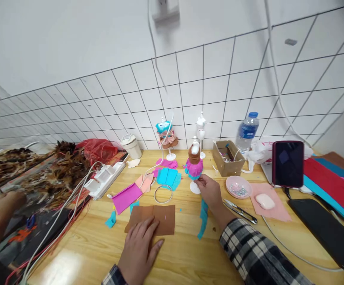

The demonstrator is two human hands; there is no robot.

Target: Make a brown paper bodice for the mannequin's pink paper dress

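Observation:
My left hand (140, 245) lies flat, fingers stretched, on a folded sheet of brown crepe paper (166, 219). My right hand (210, 192) is closed at the stand of a small white dress form (195, 148), just below its skirt. That form wears a brown top and a ruffled magenta skirt (193, 168) with a blue hem. The exact finger contact is partly hidden. A blue crepe strip (203, 221) lies on the table beside my right wrist. A metal ring (163, 194), blue paper pieces (167, 177) and a magenta sheet (127, 198) lie beyond my left hand.
Behind stand a dressed form (168, 136) and a bare form (201, 126). Scissors-like snips (240, 211), a bead dish (239, 187), a cardboard box (228, 158), a water bottle (247, 132) and a phone (287, 164) are right. Left are a power strip (106, 180) and another person's hand (10, 202).

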